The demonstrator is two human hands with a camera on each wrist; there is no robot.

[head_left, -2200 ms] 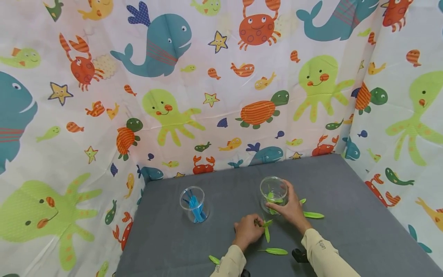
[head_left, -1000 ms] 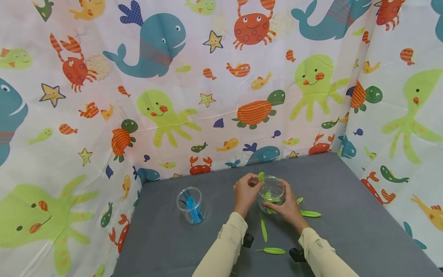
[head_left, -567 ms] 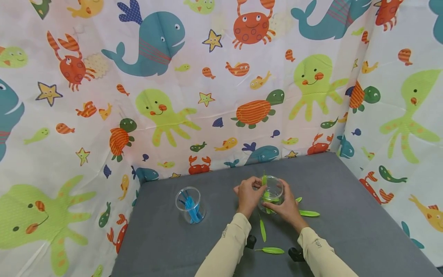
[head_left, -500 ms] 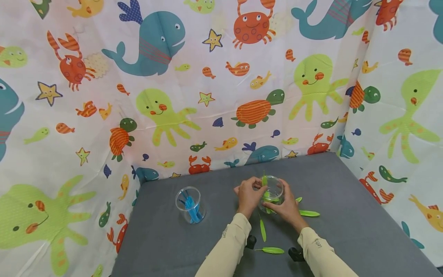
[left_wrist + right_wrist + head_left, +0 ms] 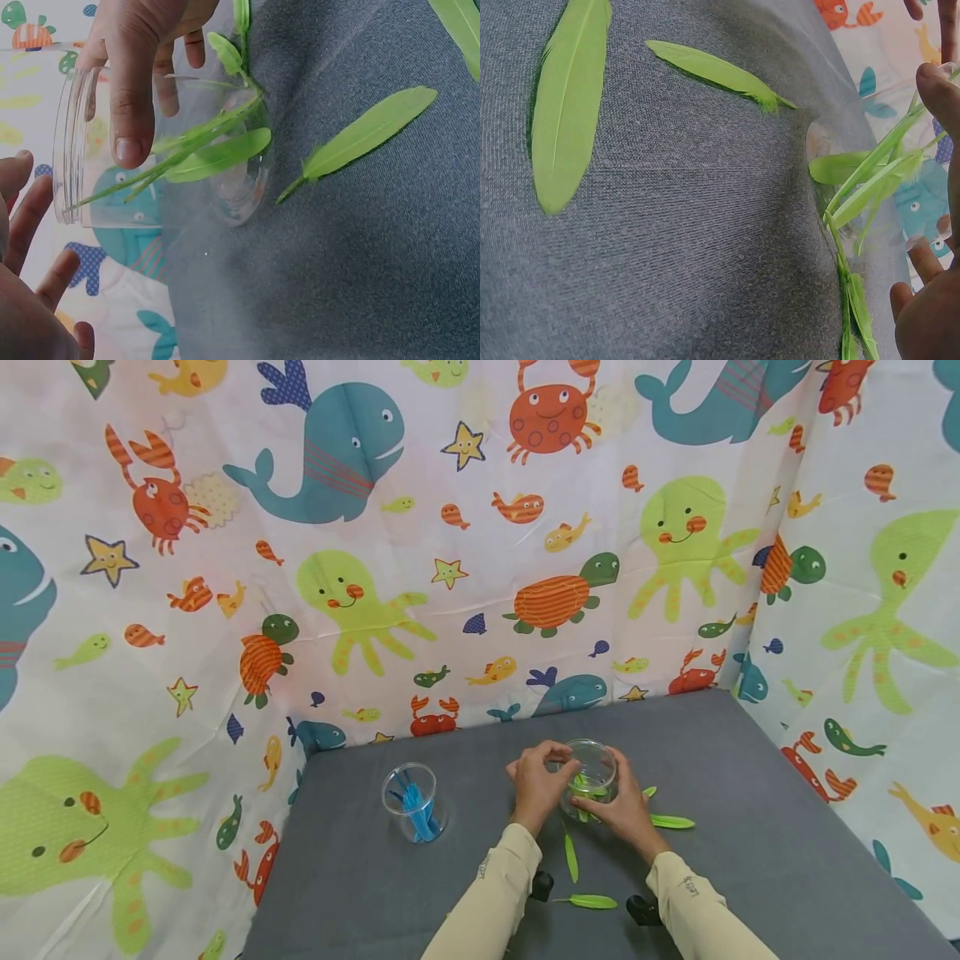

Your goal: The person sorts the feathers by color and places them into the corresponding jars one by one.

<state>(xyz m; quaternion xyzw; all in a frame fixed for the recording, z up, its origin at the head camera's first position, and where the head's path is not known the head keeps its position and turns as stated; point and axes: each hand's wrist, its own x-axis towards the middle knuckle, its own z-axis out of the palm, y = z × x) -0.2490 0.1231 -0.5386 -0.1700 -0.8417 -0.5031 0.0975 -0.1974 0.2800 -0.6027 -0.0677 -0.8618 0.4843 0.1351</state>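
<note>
A clear plastic cup [image 5: 592, 774] stands on the grey table [image 5: 750, 860] and holds several green feathers [image 5: 217, 154]. My right hand [image 5: 621, 807] grips the cup's side, with its thumb [image 5: 131, 97] across the wall in the left wrist view. At the cup's rim my left hand [image 5: 546, 774] hovers, its fingers [image 5: 30, 225] loose and holding nothing. In the right wrist view the cup [image 5: 870, 187] shows its green feathers leaning inside.
A second clear cup [image 5: 415, 802] with blue feathers stands to the left. Loose green feathers lie on the table: one [image 5: 572, 857] between my forearms, one [image 5: 592, 902] nearer me, one [image 5: 671, 821] right of the cup. Sea-animal curtains [image 5: 450, 568] wall the back and sides.
The left hand picked a green feather off the table, carried it up to the cup's rim and let it drop inside. The right hand kept gripping the cup.
</note>
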